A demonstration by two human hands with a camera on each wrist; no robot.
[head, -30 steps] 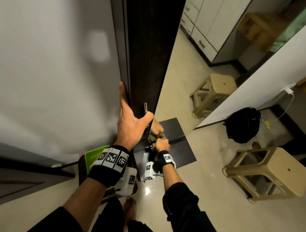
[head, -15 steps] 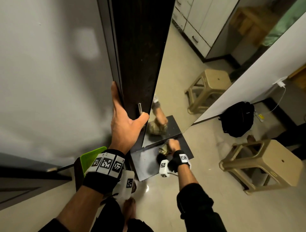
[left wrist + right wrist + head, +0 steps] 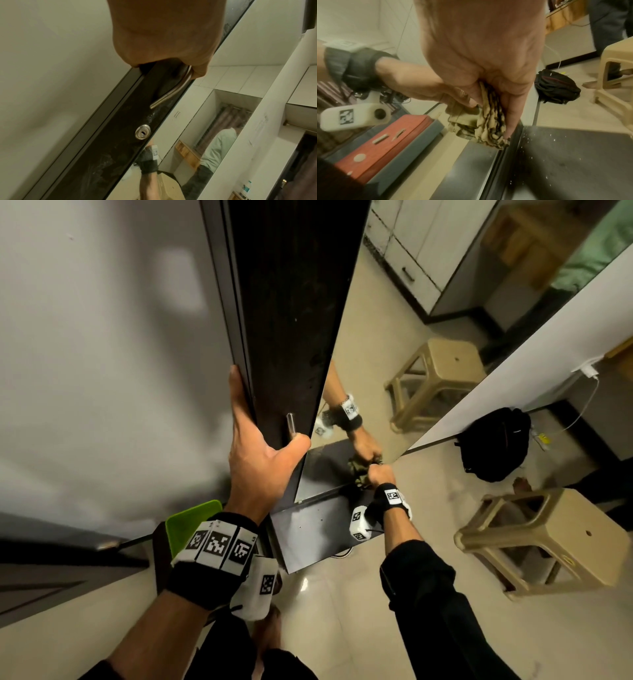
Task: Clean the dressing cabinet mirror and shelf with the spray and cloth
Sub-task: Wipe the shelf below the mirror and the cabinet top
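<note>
- While the left hand (image 3: 260, 463) clasped the dark edge of the cabinet door (image 3: 291, 302), its fingers went round behind the panel and could not be seen; only the thumb showed, lying against the steel handle (image 3: 291, 428); the left wrist view gave little more than the heel of that hand, with the handle (image 3: 173, 92) running out from under it and a round keyhole (image 3: 142, 132) lower on the panel.
- The right hand (image 3: 378, 475) held the bunched cloth (image 3: 359, 474) in curled fingers, low down where the mirror (image 3: 376, 354) met the dark shelf (image 3: 318, 529); in the head view the cloth was a small, dim lump, half covered by the hand.
- Closer, the right hand (image 3: 488, 60) pinched the striped cloth (image 3: 488, 127) between thumb and fingers, its lower folds touching the groove at the mirror's foot; white specks dotted the shelf (image 3: 573, 162) beside it; the picture was blurred.
- No spray could be made out in any view.
- A beige stool (image 3: 548, 539) and a black backpack (image 3: 493, 446) stood on the floor to the right; a green object (image 3: 188, 520) was mostly hidden behind the left wrist.
</note>
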